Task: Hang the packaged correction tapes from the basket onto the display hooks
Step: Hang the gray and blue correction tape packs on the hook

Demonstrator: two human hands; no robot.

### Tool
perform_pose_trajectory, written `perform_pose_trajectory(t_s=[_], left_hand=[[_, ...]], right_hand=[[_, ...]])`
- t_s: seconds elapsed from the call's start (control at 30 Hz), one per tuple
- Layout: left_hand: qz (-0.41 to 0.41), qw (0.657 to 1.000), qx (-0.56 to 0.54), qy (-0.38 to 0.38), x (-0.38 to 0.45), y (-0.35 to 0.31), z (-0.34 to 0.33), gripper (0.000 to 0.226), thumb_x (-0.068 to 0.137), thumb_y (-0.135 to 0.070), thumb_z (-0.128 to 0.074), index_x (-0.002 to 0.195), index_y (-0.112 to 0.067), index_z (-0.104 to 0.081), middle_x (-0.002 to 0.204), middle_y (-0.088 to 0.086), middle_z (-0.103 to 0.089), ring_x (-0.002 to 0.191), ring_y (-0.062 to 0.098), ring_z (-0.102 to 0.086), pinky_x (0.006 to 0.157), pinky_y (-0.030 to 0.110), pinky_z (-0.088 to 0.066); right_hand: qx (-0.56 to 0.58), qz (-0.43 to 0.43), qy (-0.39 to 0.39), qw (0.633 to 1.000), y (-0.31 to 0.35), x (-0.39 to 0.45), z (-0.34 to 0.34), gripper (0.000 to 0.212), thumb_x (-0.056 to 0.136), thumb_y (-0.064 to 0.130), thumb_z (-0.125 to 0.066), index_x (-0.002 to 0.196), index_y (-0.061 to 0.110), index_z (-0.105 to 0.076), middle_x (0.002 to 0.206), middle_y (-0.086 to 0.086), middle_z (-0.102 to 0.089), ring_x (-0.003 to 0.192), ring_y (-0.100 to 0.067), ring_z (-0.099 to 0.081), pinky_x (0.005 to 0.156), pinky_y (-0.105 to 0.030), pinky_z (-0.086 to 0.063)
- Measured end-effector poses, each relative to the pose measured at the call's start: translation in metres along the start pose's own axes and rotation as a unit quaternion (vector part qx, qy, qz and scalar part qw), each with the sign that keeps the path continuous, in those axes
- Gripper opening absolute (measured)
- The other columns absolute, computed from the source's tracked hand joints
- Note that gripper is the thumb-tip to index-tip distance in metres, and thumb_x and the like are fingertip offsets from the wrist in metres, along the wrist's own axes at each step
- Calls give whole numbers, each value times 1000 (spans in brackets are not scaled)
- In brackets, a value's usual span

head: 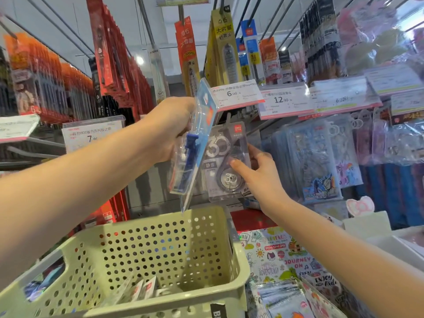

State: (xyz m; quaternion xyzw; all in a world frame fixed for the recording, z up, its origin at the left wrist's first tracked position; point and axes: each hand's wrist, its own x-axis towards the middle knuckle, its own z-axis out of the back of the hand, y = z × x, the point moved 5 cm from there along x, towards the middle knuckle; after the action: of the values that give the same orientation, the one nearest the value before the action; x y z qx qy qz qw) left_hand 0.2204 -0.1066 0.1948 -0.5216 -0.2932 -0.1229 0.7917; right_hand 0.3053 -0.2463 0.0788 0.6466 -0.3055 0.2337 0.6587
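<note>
Shelves of hanging stationery surround; left hand grips blue pack, right hand holds grey pack.

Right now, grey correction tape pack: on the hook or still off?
Cannot tell. The grey pack sits upright below a hook, right hand holding its edge; the blue pack hides its hang hole.
</note>
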Motion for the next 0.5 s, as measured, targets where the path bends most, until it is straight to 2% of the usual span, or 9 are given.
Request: perform_pose_trajectory(t_s=[0.1, 0.17, 0.23, 0.3, 0.4, 0.43, 0.5], left_hand=[[31, 996, -77, 35, -9, 4, -8, 17, 92, -13, -42, 97, -8, -58, 41, -2, -42, 28, 11, -37, 35, 14, -32], [48, 992, -113, 38, -22, 0, -13, 18, 91, -8, -43, 90, -7, -61, 35, -4, -41, 24, 10, -37, 33, 11, -30], [48, 991, -124, 17, -25, -1, -15, 17, 90, -8, -45, 82, -10, -61, 33, -3, -44, 23, 11, -41, 34, 10, -37], [47, 990, -131, -7, -25, 1, -18, 22, 91, -12, -46, 74, -15, -60, 32, -4, -53, 25, 10, -50, 37, 16, -46], [38, 987, -150, -31, -27, 0, -22, 21, 91, -13, -45, 79, -15, -61, 49, 1, -61, 35, 11, -58, 42, 20, -50], [34, 986, -156, -38, -28, 0, -23, 19, 91, -11, -44, 84, -13, -61, 56, 4, -59, 40, 14, -59, 43, 20, -50], [24, 987, -155, -46, -27, 0, -24, 18, 90, -9, -42, 88, -10, -61, 64, 5, -56, 46, 16, -57, 37, 18, -47]], right_hand=[[-67, -8, -34, 997, 5, -3, 5, 73, 77, 45, -66, 140, 20, -38, 135, -2, -35, 126, -20, -42, 108, -40, -37], [-85, 55, -57, 993, 22, -19, 9, 62, 82, 34, -64, 137, 23, -37, 131, 2, -35, 128, -15, -37, 109, -34, -32], [-13, 147, -44, 988, 44, -40, 7, 47, 82, 35, -56, 126, 29, -41, 123, 7, -42, 119, -5, -42, 102, -27, -36], [74, 210, -13, 975, 63, -60, 3, 45, 79, 42, -47, 122, 27, -43, 122, 4, -48, 114, -5, -47, 95, -23, -38], [94, 228, 48, 968, 78, -75, -8, 59, 76, 47, -55, 126, 23, -40, 124, -4, -52, 116, -16, -52, 97, -34, -44], [97, 214, 65, 970, 82, -77, -12, 60, 74, 42, -61, 127, 23, -39, 124, -4, -53, 115, -17, -54, 97, -37, -46], [101, 192, 76, 973, 86, -78, -17, 61, 74, 25, -71, 127, 22, -41, 118, 2, -57, 110, -12, -58, 94, -31, -49]])
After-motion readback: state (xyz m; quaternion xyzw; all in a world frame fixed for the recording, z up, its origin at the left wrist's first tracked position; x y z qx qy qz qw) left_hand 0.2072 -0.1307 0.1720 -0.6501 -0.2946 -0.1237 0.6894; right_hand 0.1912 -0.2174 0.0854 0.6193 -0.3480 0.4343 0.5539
